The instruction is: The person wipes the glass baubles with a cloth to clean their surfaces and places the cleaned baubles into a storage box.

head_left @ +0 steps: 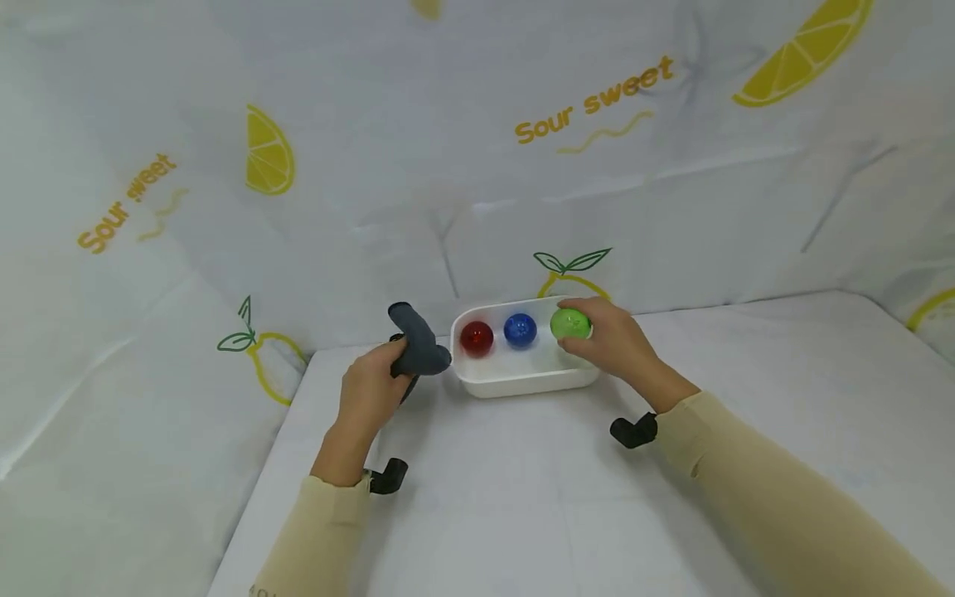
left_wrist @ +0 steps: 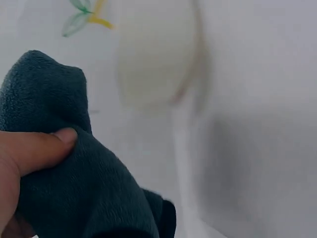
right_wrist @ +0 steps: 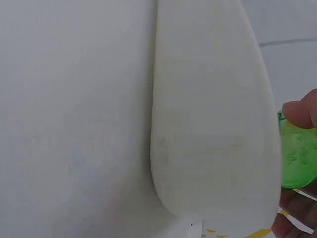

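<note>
A white tray (head_left: pixel 522 383) stands on the white table, holding a red ball (head_left: pixel 476 337), a blue ball (head_left: pixel 520 329) and a green ball (head_left: pixel 570 323) in a row. My right hand (head_left: pixel 608 340) grips the green ball (right_wrist: pixel 297 161) at the tray's right end, fingers curled round it. The tray's outer wall (right_wrist: pixel 213 124) fills the right wrist view. My left hand (head_left: pixel 373 390) holds a dark grey cloth (head_left: pixel 418 344) just left of the tray, thumb pressed on the cloth (left_wrist: pixel 74 173). The tray (left_wrist: pixel 156 54) shows blurred beyond it.
A white sheet printed with lemons and "Sour sweet" lettering forms the backdrop (head_left: pixel 477 149) behind and beside the table. The table's left edge (head_left: pixel 261 481) runs close to my left arm. Bare tabletop (head_left: pixel 522 497) lies in front of the tray.
</note>
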{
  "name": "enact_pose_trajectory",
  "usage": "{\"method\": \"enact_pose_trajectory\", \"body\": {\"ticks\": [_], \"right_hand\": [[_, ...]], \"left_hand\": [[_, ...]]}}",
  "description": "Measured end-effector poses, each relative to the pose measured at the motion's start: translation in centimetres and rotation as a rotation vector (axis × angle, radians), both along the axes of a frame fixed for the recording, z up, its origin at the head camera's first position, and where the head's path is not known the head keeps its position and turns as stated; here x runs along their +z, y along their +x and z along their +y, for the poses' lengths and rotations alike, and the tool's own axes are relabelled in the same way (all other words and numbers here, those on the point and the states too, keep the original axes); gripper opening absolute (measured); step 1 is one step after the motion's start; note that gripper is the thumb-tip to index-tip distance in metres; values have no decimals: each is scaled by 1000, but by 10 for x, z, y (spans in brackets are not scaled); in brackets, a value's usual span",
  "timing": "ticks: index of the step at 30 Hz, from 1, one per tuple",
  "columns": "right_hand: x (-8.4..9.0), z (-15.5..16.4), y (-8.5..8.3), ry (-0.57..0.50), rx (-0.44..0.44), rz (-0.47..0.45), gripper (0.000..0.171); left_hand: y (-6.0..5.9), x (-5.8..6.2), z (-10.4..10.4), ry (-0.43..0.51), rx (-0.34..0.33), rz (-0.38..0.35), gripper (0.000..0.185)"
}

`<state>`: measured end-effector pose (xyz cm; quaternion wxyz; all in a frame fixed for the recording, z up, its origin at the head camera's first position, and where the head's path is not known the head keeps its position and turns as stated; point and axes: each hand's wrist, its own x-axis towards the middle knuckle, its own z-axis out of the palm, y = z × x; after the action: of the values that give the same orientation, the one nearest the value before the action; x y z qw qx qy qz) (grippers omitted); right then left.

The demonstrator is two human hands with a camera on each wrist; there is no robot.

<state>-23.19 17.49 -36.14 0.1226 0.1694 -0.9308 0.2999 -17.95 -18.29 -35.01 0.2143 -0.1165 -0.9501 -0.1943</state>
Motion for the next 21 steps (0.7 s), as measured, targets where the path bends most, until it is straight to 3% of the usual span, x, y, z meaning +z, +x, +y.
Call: {"method": "enact_pose_trajectory", "body": {"ticks": [5,9,16,21], "right_hand": [[-4,-4,-18,169,47,-65,56],[-9,-5,-27,245,54,-121,55],[-14,-11,-36,304,40,-138,53],[-15,-15,-43,374,53,-106,50]], "left_hand": [[-17,-20,-8,-265,29,-64,45],[-28,-27,-5,-388,-8,-150,43],[-38,-30,1,-443,42,-325,61],[-40,-33,1,-424,63,-380,76]]}}
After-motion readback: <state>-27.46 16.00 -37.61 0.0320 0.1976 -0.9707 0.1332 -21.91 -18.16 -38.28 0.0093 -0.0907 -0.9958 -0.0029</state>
